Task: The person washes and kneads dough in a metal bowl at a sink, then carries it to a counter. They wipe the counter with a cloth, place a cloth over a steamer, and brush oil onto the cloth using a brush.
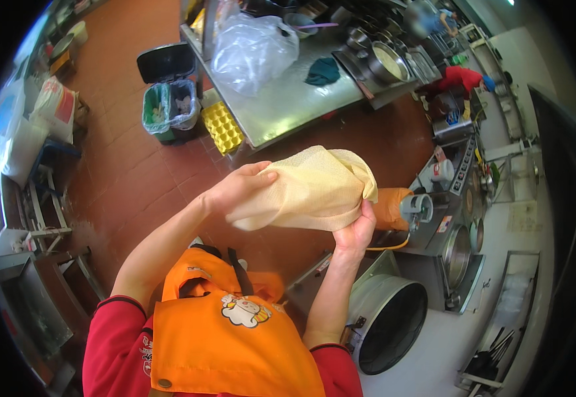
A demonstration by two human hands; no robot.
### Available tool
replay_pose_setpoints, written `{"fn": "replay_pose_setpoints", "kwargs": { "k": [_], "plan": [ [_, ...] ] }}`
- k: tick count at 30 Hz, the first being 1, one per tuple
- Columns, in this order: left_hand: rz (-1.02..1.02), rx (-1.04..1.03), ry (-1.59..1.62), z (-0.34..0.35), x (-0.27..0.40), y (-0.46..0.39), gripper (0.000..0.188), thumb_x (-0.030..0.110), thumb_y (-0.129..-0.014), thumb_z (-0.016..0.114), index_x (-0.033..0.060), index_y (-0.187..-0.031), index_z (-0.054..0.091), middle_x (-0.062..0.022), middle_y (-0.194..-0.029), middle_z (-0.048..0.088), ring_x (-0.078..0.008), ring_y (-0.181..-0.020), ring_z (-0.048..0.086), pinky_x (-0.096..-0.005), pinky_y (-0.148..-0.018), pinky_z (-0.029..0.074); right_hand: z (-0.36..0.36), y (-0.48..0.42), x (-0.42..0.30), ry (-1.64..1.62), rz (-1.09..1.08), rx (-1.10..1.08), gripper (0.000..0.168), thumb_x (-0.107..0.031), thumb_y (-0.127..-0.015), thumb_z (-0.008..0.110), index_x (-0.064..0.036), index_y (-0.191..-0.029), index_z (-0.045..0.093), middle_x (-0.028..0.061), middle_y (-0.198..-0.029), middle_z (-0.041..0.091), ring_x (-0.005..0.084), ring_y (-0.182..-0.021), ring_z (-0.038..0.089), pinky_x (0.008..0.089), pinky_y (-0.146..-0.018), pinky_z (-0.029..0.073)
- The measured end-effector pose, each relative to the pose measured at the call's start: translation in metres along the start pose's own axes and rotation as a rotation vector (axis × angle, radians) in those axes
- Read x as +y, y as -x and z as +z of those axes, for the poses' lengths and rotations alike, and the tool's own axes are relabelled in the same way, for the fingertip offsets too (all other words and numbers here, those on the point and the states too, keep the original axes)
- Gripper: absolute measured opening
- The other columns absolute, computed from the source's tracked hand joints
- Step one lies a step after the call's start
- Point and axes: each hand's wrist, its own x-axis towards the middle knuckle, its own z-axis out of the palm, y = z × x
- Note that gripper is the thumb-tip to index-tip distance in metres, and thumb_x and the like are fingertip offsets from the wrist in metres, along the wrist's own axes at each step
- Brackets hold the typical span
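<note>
A pale yellow mesh cloth (313,188), folded and bunched, is stretched between my two hands above the tiled floor. My left hand (241,187) grips its left edge, the thumb lying over the fabric. At the cloth's lower right, my right hand (356,229) holds the rolled edge from beneath, and part of its fingers is hidden behind the fabric. A loose end of the cloth hangs under my left hand. Below both arms shows an orange apron (228,347) over red sleeves.
Ahead stands a steel table (288,109) bearing a plastic bag and a dark green cloth. Left of it are a lined bin (169,106) and yellow egg trays (222,128). A gas cylinder (392,208) and a large round drum (390,322) stand right. A person in red (459,82) is farther off.
</note>
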Motion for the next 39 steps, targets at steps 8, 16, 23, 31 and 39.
{"fn": "replay_pose_setpoints", "kwargs": {
  "k": [8, 16, 23, 31, 39],
  "plan": [
    [-0.008, 0.017, 0.131, 0.102, -0.071, -0.028, 0.025, 0.016, -0.097, 0.050, 0.0045, -0.119, 0.051, -0.0070, -0.105, 0.064, -0.0149, -0.093, 0.064, -0.0295, -0.083, 0.053, -0.128, 0.064, -0.060, 0.975, -0.616, 0.353, 0.053, -0.020, -0.092, 0.062, 0.000, -0.137, 0.041, 0.0175, -0.136, 0.045, 0.0229, -0.121, 0.046, 0.0355, -0.102, 0.037],
    [0.233, -0.157, -0.759, 0.156, -0.171, -0.047, 0.027, 0.016, -0.093, 0.059, 0.0012, -0.115, 0.053, -0.0063, -0.104, 0.060, -0.0127, -0.097, 0.058, -0.0278, -0.083, 0.049, -0.117, 0.140, -0.057, 1.072, -0.587, -0.049, 0.053, -0.025, -0.088, 0.067, 0.000, -0.131, 0.046, 0.0140, -0.128, 0.048, 0.0204, -0.112, 0.053, 0.0316, -0.088, 0.049],
    [-0.077, -0.186, -0.660, 0.192, -0.182, -0.053, 0.037, 0.030, -0.100, 0.046, -0.0007, -0.119, 0.055, -0.0063, -0.112, 0.060, -0.0122, -0.103, 0.054, -0.0280, -0.091, 0.044, -0.157, 0.130, -0.068, 1.414, -0.786, 0.183, 0.045, -0.017, -0.087, 0.068, 0.001, -0.124, 0.051, 0.0154, -0.118, 0.056, 0.0237, -0.092, 0.063, 0.0312, -0.074, 0.054],
    [-0.146, -0.273, -0.698, 0.176, -0.203, -0.123, 0.028, 0.024, -0.095, 0.055, 0.0010, -0.110, 0.062, -0.0061, -0.104, 0.060, -0.0137, -0.096, 0.056, -0.0272, -0.085, 0.045, -0.168, 0.091, -0.087, 1.241, -0.598, 0.280, 0.037, -0.027, -0.092, 0.061, 0.000, -0.117, 0.056, 0.0127, -0.107, 0.061, 0.0175, -0.087, 0.064, 0.0285, -0.072, 0.052],
    [-0.250, -0.409, -0.836, 0.183, -0.212, -0.187, 0.020, 0.017, -0.090, 0.063, -0.0006, -0.099, 0.063, -0.0050, -0.090, 0.062, -0.0101, -0.075, 0.058, -0.0248, -0.067, 0.049, -0.191, 0.060, -0.103, 1.078, -0.579, 0.573, 0.027, -0.022, -0.097, 0.051, 0.000, -0.110, 0.061, 0.0081, -0.087, 0.064, 0.0116, -0.078, 0.059, 0.0260, -0.070, 0.049]
  ]
}}
